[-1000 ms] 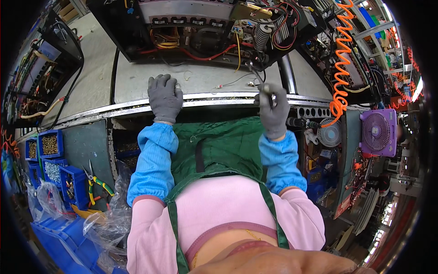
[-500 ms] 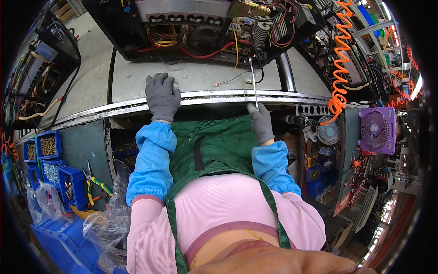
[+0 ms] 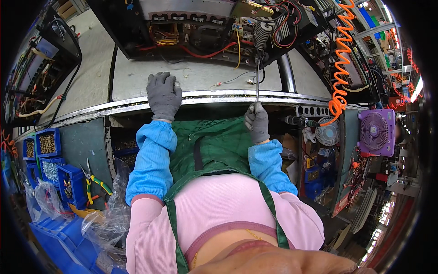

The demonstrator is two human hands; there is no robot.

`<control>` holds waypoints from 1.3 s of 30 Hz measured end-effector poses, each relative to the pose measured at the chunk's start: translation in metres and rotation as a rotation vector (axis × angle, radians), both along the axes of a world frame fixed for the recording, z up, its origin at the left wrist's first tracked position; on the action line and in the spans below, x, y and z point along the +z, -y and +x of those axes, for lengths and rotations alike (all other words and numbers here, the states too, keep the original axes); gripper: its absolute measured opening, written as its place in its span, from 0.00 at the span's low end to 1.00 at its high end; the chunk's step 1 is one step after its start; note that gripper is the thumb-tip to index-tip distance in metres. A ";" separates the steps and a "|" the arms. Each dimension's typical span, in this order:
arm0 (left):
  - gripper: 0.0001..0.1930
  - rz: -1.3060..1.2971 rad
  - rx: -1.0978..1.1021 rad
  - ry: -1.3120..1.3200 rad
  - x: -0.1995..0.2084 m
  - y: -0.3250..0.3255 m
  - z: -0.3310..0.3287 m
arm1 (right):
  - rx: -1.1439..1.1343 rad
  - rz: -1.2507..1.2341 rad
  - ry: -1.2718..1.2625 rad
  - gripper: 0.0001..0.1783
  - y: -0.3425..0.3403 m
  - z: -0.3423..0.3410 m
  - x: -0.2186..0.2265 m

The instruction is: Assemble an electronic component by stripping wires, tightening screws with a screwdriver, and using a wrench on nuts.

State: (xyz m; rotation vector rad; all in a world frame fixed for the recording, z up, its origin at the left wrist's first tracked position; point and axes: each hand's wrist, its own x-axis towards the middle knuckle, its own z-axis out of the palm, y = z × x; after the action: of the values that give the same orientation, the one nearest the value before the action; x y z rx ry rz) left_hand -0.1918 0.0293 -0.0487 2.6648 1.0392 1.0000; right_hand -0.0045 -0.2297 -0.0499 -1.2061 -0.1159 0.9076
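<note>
My left hand (image 3: 164, 96), in a grey glove, lies on the metal front edge of the workbench (image 3: 132, 82). Its fingers stretch forward, loosely together, and it holds nothing. In a matching glove, my right hand (image 3: 258, 122) is closed round the near end of a slim silver wrench (image 3: 258, 82). The wrench points away from me across the bench edge, and its far end reaches the lower right front of an opened black machine housing (image 3: 196, 50). What that end sits on is too small to tell. Near it are a coiled spring-like part (image 3: 262, 34) and red and yellow wires.
A thin wire with a connector (image 3: 219, 84) lies before the housing. Lower left are blue bins of screws (image 3: 47, 142), yellow-green pliers (image 3: 98, 182) and clear plastic bags. To the right hang an orange coiled air hose (image 3: 340, 64) and a power screwdriver (image 3: 299, 120), near a purple fan (image 3: 376, 132).
My right hand has turned and closed more tightly round the wrench, and the wrench has swung slightly to the right. My left hand has stayed at the bench edge.
</note>
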 end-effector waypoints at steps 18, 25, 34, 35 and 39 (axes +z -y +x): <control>0.12 0.011 -0.015 0.012 0.001 -0.002 -0.002 | -0.017 -0.147 0.171 0.18 -0.013 -0.006 0.069; 0.11 0.024 -0.024 0.018 0.003 -0.001 -0.001 | -0.172 -0.443 1.064 0.14 -0.051 0.024 0.140; 0.10 -0.023 -0.025 0.020 0.007 -0.003 0.003 | -0.165 -0.530 1.353 0.20 -0.113 0.091 0.191; 0.11 -0.036 -0.034 0.014 0.005 -0.002 0.002 | -0.175 -0.548 1.428 0.20 -0.108 0.081 0.189; 0.12 -0.035 -0.035 0.022 -0.003 -0.001 -0.001 | -0.275 -0.419 1.356 0.14 -0.067 0.039 0.157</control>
State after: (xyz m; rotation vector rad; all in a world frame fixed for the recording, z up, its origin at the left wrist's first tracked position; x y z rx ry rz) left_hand -0.1927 0.0303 -0.0515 2.6287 0.9930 0.9933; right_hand 0.0347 -0.1624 0.1067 -1.9986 -0.8439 -0.2756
